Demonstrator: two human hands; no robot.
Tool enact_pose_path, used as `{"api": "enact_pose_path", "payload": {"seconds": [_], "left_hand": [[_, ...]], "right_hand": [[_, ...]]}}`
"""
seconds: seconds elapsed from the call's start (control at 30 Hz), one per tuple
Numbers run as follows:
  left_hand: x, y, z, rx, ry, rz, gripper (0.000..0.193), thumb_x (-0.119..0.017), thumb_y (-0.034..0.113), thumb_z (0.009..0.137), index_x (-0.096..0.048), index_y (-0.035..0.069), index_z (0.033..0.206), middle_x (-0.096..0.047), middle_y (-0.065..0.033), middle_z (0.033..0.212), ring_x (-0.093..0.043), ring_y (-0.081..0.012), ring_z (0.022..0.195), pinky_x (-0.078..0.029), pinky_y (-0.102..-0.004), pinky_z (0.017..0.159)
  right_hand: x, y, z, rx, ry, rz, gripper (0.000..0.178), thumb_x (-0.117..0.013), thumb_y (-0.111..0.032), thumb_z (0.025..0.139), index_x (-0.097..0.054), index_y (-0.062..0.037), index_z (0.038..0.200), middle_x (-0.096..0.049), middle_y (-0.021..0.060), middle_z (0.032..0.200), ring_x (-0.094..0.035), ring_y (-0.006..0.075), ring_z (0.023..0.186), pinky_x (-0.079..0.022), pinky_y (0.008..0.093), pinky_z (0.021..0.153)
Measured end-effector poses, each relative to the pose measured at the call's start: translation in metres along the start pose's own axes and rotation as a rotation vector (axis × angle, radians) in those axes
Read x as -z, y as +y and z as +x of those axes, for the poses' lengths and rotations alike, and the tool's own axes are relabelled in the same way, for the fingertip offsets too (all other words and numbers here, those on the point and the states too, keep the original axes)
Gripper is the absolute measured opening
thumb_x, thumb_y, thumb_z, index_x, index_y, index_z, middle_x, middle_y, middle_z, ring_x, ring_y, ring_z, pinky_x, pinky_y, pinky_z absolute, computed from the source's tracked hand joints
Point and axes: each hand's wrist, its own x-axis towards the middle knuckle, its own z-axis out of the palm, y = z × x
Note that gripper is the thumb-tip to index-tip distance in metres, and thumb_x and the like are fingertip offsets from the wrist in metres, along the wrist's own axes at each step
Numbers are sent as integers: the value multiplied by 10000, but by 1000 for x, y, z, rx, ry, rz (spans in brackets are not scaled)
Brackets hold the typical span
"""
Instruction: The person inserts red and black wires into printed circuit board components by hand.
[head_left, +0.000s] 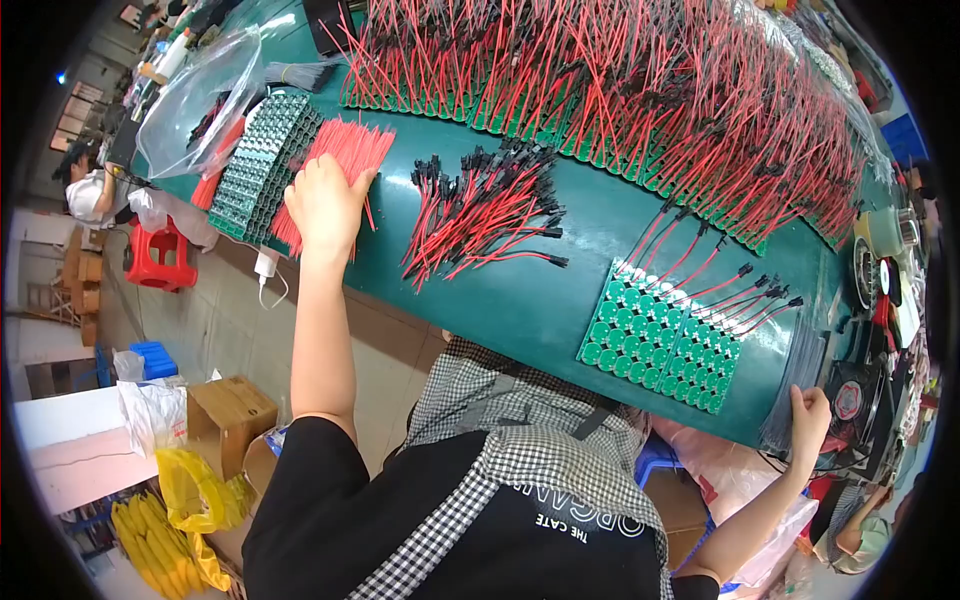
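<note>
My left hand lies over a thick bundle of loose red wires at the left of the table, fingers curled down on them. At the far right, my right hand has its fingers pinched at the end of a bundle of dark grey wires. Between the hands lie a green circuit board panel with round sections, a few red and black leads along its upper edge, and a heap of red and black leads with black connectors. My fingertips are partly hidden on both sides.
Rows of green boards with upright red and black leads fill the table's far side. Stacked green panels and a clear plastic bag sit at the left. A small fan stands at the right edge, and a red stool on the floor.
</note>
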Motion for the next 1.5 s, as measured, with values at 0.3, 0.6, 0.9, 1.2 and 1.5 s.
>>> {"api": "enact_pose_path", "payload": {"seconds": [0.3, 0.6, 0.9, 1.2, 1.5], "left_hand": [[3, -27, 10, -34, -98, -94, 358, -751, 272, 713, -558, 5, 853, -608, -177, 867, -606, -350, 835, -472, -444, 737], [-2, -47, 37, -80, -180, -208, 172, -683, 110, 694, -635, 19, 832, -648, -197, 887, -633, -371, 867, -503, -438, 768], [6, -68, 55, 1, -456, -685, 52, -629, -8, 725, -634, -60, 729, -651, -129, 662, -646, -165, 560, -482, -298, 502], [15, -76, 59, 94, -538, -826, 98, -588, 43, 831, -651, -21, 871, -668, -60, 708, -634, -99, 578, -438, -211, 453], [22, -86, 52, 106, -525, -1110, 309, -575, 60, 881, -564, -11, 1182, -662, -40, 845, -657, -99, 732, -469, -178, 536]], "right_hand": [[2, 13, 4, 60, -14, 56, 230, -669, -154, 837, -571, 42, 768, -512, 64, 578, -447, 129, 517, -375, 302, 504], [4, 23, 9, -125, -156, 233, 166, -639, -141, 866, -587, 10, 819, -536, 6, 616, -466, 56, 466, -346, 218, 390], [2, 35, 11, -113, -167, 434, 113, -610, -109, 880, -560, -20, 831, -504, -22, 610, -448, 27, 459, -330, 183, 381], [10, 38, 13, -120, -236, 525, 78, -576, -64, 877, -509, -54, 839, -497, -36, 641, -439, 12, 485, -328, 166, 408], [39, 19, 4, -65, -243, 611, 121, -475, -60, 871, -522, -70, 982, -520, -14, 713, -431, 25, 524, -319, 168, 455]]}}
